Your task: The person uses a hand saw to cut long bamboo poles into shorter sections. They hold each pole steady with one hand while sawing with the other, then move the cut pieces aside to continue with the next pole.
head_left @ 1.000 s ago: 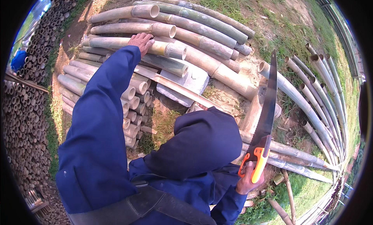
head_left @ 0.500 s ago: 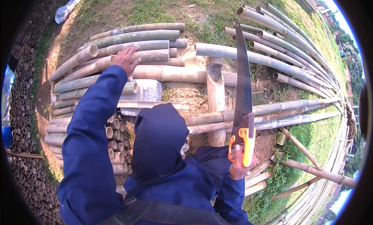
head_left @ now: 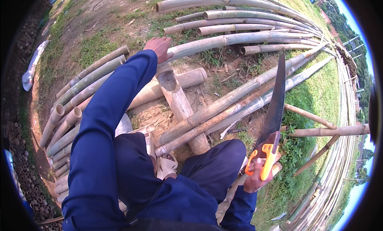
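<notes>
My left hand [head_left: 158,49] reaches far forward, its fingers closed over the near end of a long bamboo pole [head_left: 223,40]. That cut end is hidden beneath the hand. In my right hand [head_left: 257,179] is a handsaw [head_left: 275,99] with an orange and dark handle, its wide blade pointing up and away. Below the left hand's pole stands a short bamboo post [head_left: 179,101] with a notched, hollow top. A thick bamboo log [head_left: 187,80] lies across behind the post. Two or three long poles [head_left: 235,101] slant over the post's lower part, close to my knees.
Cut bamboo lengths [head_left: 85,79] are stacked at the left. More long poles [head_left: 247,21] fan out at the far right. A crossed pole frame [head_left: 319,131] stands right of the saw. A white plastic sack [head_left: 34,67] lies at the far left.
My left hand has moved right from the stacked cut pieces to the long pole's end. My view has turned right, and the saw remains in my right hand.
</notes>
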The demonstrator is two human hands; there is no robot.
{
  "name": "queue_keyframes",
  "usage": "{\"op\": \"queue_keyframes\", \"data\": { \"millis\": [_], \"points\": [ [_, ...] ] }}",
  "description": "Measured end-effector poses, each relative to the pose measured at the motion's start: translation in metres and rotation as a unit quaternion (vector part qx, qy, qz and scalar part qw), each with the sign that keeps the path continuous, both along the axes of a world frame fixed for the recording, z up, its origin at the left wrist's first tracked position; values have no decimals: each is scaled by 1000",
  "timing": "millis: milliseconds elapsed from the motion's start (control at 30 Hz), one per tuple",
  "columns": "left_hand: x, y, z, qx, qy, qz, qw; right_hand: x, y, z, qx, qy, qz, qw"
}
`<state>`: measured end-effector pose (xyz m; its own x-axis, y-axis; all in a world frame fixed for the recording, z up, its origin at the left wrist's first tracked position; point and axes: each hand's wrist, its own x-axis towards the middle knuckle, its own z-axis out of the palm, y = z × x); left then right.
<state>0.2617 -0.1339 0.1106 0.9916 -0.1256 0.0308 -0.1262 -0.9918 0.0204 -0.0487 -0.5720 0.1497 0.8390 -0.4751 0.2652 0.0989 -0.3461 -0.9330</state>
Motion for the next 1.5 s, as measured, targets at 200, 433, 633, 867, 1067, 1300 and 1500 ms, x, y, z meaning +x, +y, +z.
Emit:
{"op": "queue_keyframes", "data": {
  "millis": [200, 433, 633, 867, 1067, 1300, 1500],
  "points": [
    [68, -68, -22, -23, 42, 7, 999, -4, -21, -9, -4, 26, -70, 997],
    [108, -104, -76, 39, -5, 70, 997, -29, -50, -18, -78, 65, -101, 990],
    [111, -109, -76, 32, 18, 44, 998, -14, -52, -17, -113, 70, -107, 985],
    [34, -65, -28, 6, 24, 12, 1000, 1, -27, 3, -39, 30, -56, 997],
    [-57, 39, 10, 57, 20, 35, 998, 7, -3, 13, -1, -41, -10, 999],
    [-196, 180, 1, 86, 111, 95, 986, -10, -15, 6, -52, -52, -7, 997],
    [-295, 276, -34, 99, 129, 215, 963, -5, 1, 11, -33, -49, 17, 998]
  ]
}}
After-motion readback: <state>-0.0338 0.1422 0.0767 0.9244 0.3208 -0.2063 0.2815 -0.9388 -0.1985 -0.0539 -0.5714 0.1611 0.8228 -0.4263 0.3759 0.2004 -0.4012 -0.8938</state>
